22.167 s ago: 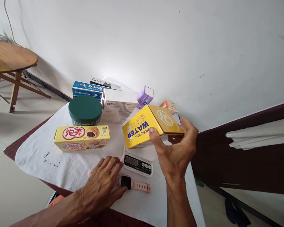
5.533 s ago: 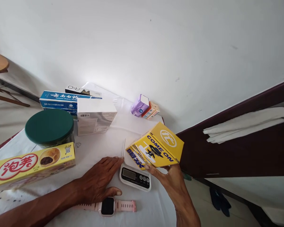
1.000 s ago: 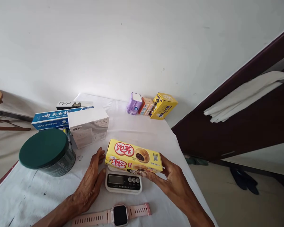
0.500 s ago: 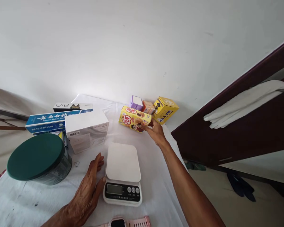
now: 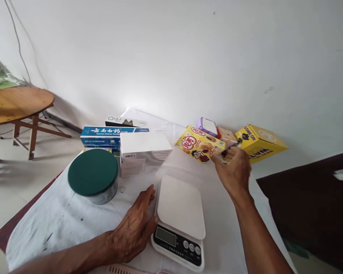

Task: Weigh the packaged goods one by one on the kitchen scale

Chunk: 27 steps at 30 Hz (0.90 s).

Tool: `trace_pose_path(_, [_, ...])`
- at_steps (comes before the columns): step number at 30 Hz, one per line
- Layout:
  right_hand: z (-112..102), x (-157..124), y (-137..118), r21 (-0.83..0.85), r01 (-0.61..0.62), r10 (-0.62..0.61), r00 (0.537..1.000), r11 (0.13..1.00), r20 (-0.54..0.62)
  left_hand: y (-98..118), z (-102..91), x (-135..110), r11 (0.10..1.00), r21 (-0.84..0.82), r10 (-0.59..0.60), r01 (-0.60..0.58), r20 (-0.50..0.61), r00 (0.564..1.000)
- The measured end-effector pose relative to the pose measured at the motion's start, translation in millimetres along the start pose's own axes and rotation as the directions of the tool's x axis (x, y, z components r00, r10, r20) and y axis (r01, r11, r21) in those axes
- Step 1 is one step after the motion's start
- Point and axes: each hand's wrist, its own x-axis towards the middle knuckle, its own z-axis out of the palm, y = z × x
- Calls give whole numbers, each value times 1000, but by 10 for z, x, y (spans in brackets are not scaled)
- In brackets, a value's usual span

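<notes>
My left hand [image 5: 135, 224] rests on its side against the left edge of a white digital kitchen scale [image 5: 180, 205], fingers stretched out. The scale's platform is bare and its display looks blank. My right hand [image 5: 233, 167] is at the right end of a yellow snack box [image 5: 197, 144] with cookie pictures, fingers curled together. A small, partly see-through bit shows by the fingertips; I cannot make out what it is. Behind the box are a purple-and-white pack [image 5: 208, 126] and an orange-beige pack [image 5: 226, 135]. A yellow carton [image 5: 258, 144] stands right of them.
On the left stand a green-lidded tub [image 5: 93, 173], a white box [image 5: 144, 146], blue toothpaste boxes [image 5: 103, 137] and a black-and-white box [image 5: 125, 121]. A pink watch strap [image 5: 125, 269] lies at the front edge of the white cloth [image 5: 65, 224]. A wooden table [image 5: 25, 101] stands far left.
The view has turned left, so things sit further right. My right hand has turned and its fingers have curled in at the snack box's end. My left hand stays beside the scale.
</notes>
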Motion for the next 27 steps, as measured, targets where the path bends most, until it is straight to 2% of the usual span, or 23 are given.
trace_pose_path(1, [-33, -66, -132, 31, 12, -11, 1000, 999, -17, 15, -12, 6, 1000, 8, 19, -19, 2, 1000])
trace_pose_path(2, [-56, -132, -281, 91, 17, -18, 1000, 996, 14, 27, -21, 10, 999, 17, 38, -38, 1, 999])
trace_pose_path(4, [-57, -251, -602, 279, -17, -49, 973, 960, 226, 39, -21, 9, 997, 29, 71, -71, -5, 997])
trace_pose_path(6, [11, -323, -890, 421, -43, -162, 884, 906, 439, 28, 1, -9, 997, 24, 78, -77, -20, 997])
trace_pose_path(9, [196, -333, -1154, 487, -39, -298, 747, 873, 595, -19, 50, -57, 998, 2, 59, -59, -38, 998])
trace_pose_path(11, [316, -308, -1218, 528, -96, -341, 663, 844, 667, -55, 79, -93, 998, 0, 60, -61, -39, 997])
trace_pose_path(12, [362, -299, -1227, 548, -140, -351, 633, 824, 690, -73, 93, -109, 998, 1, 62, -62, -38, 997])
trace_pose_path(14, [418, -294, -1223, 569, -224, -345, 606, 791, 717, -106, 119, -132, 997, 7, 77, -77, -52, 996])
trace_pose_path(17, [435, -324, -1214, 550, -283, -312, 586, 786, 748, -143, 155, -136, 992, 19, 123, -121, -92, 988])
trace_pose_path(19, [427, -358, -1223, 541, -258, -309, 595, 801, 742, -152, 163, -119, 992, 14, 127, -126, -94, 987])
trace_pose_path(23, [389, -412, -1270, 592, -179, -348, 663, 785, 662, -122, 128, -73, 994, -1, 111, -111, -58, 992])
trace_pose_path(27, [184, -378, -1331, 617, -89, -331, 780, 782, 531, -79, 70, -48, 992, 0, 126, -126, -37, 991])
